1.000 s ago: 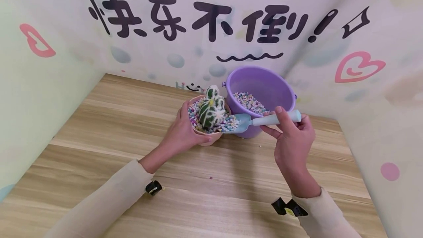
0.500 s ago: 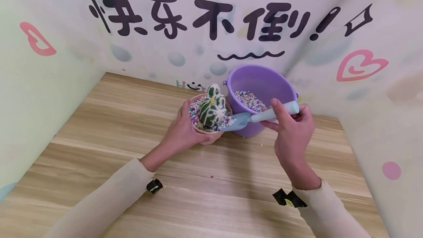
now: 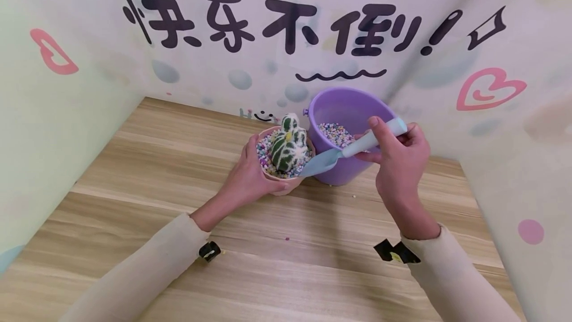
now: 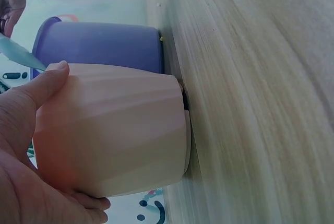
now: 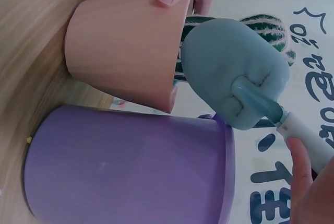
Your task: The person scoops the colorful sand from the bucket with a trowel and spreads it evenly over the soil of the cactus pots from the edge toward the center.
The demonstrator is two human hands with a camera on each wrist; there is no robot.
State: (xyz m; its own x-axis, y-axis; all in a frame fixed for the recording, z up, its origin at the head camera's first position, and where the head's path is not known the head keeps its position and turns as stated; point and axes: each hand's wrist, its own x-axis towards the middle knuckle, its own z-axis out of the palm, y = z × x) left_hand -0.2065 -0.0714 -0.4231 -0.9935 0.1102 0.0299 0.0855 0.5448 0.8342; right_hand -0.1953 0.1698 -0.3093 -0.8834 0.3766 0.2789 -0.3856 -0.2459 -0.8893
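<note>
In the head view my left hand (image 3: pixel 247 175) holds the side of a peach flower pot (image 4: pixel 115 130), its thumb on the near side. A green cactus with white fuzz (image 3: pixel 286 150) stands in the pot among multicoloured pebbles (image 3: pixel 265 149). My right hand (image 3: pixel 402 168) grips the pale handle of a light-blue hand trowel (image 3: pixel 322 162). The trowel is tilted, its handle end raised and its blade tip at the pot's right rim. In the right wrist view the back of the blade (image 5: pixel 229 67) faces the camera and hides part of the cactus.
A purple bucket (image 3: pixel 341 170) stands right beside the pot, with more coloured pebbles (image 3: pixel 335 134) inside. A few stray pebbles lie on the wooden table (image 3: pixel 187 128), one reddish pebble (image 3: pixel 287 239) nearer the front. Printed fabric walls (image 3: pixel 268 73) enclose the back and sides.
My right hand has raised the handle end and tipped the trowel more steeply toward the pot. Pebbles seen on the blade earlier have slid off into the pot. My left hand keeps its hold.
</note>
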